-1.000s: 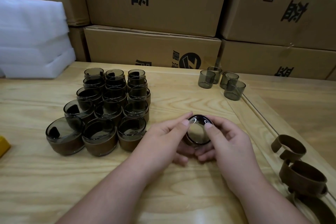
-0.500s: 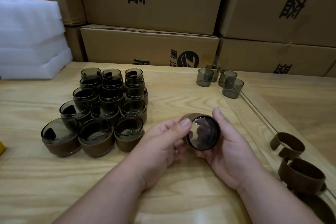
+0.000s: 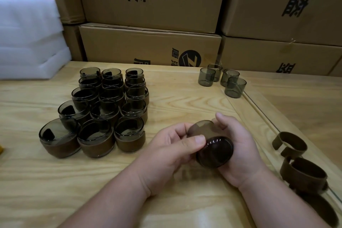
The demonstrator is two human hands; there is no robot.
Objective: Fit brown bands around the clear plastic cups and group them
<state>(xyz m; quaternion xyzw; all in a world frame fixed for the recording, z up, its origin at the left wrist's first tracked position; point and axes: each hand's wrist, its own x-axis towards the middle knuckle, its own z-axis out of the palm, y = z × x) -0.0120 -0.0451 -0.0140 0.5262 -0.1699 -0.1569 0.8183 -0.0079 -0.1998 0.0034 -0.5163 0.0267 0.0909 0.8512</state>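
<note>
right hand (image 3: 238, 146) cradles cup (image 3: 214, 151) on its side, steadying it so left hand (image 3: 174, 146) pinches brown band (image 3: 201, 129) into place

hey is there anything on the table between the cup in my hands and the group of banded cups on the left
Nothing visible. The cup, held by the left hand and right hand, is separated from the nearest banded cup of the group only by bare wooden table.

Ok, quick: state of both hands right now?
Left hand: closed, pinching the banded cup.
Right hand: closed, gripping the same cup.
</note>
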